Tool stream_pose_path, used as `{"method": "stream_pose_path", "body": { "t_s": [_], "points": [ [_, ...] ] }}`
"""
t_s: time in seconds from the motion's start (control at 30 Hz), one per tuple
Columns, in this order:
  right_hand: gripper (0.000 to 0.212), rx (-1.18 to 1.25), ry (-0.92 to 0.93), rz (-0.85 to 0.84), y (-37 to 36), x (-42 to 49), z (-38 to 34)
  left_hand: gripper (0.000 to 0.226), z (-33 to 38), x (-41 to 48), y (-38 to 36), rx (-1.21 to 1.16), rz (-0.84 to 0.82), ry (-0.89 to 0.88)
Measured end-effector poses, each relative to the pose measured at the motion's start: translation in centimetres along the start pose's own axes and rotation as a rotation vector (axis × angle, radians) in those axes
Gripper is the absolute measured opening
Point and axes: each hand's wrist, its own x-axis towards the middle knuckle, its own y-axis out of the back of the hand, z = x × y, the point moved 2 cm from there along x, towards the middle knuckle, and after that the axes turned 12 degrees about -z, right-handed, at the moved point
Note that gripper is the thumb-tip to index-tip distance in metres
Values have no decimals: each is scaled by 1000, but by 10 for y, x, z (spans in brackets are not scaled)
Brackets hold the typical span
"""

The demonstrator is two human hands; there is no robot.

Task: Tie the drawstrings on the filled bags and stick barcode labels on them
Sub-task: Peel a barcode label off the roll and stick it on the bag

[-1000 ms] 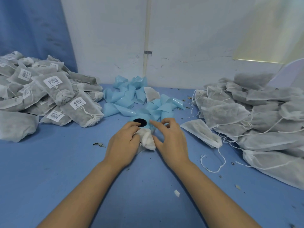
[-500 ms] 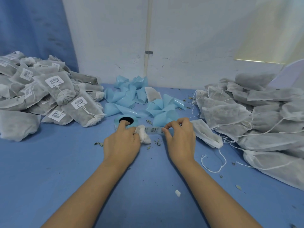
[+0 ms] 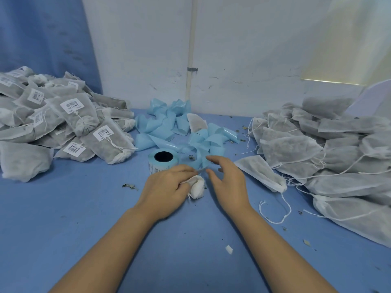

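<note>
Left hand (image 3: 167, 187): knuckles up at centre table, fingers curled tight round the bunched neck of a bag (image 3: 197, 187).
Bag: only its white gathered end peeks out on the thumb side of that fist, down on the table (image 3: 84, 218); the rest is hidden under the hand.
Right hand (image 3: 228, 182): just beside the bag, loose and wide, forefinger and thumb apart, gripping nothing I can make out.
Between the hands: a thin pale sliver runs from the left fingertips toward the right thumb; too blurred to tell what it is.
Roll (image 3: 163, 159): label roll lying just beyond the left hand, dark core facing us, printed labels on its outer wrap.
Strips (image 3: 167, 125): a heap of curled light-blue backing strips behind the roll, against the wall (image 3: 243, 60).
Labelled pile (image 3: 74, 123): far left, filled bags tied off, barcode stickers showing.
Unlabelled pile (image 3: 317, 149): far right, filled bags with loose drawstrings trailing out.
String (image 3: 275, 210): one white loop lying on the table near the right wrist.
Odds and ends: a white scrap (image 3: 229, 249) by the right forearm, leaf crumbs (image 3: 129, 186) left of the left hand.
</note>
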Motion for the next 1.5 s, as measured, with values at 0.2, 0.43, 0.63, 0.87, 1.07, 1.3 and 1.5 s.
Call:
{"method": "stream_pose_path", "body": {
  "t_s": [0.2,0.43,0.63,0.87,1.07,1.3,1.5],
  "points": [
    [31,155,29,-7,1,-1,-2,51,1,0,0,-40,1,8],
    [36,381,-34,4,3,0,1,50,1,-1,0,-51,28,41],
    [29,480,-55,21,6,2,4,49,1,0,2,-122,46,76],
    [33,361,6,-69,1,3,3,51,2,-1,2,-110,32,54],
    [20,328,-20,-72,-1,6,10,52,3,-2,3,-162,3,-25],
    [20,397,28,-132,0,5,4,50,1,-1,3,-268,37,-26],
    [16,598,-44,-112,0,8,8,50,1,0,3,-273,50,-26]
  ]
}}
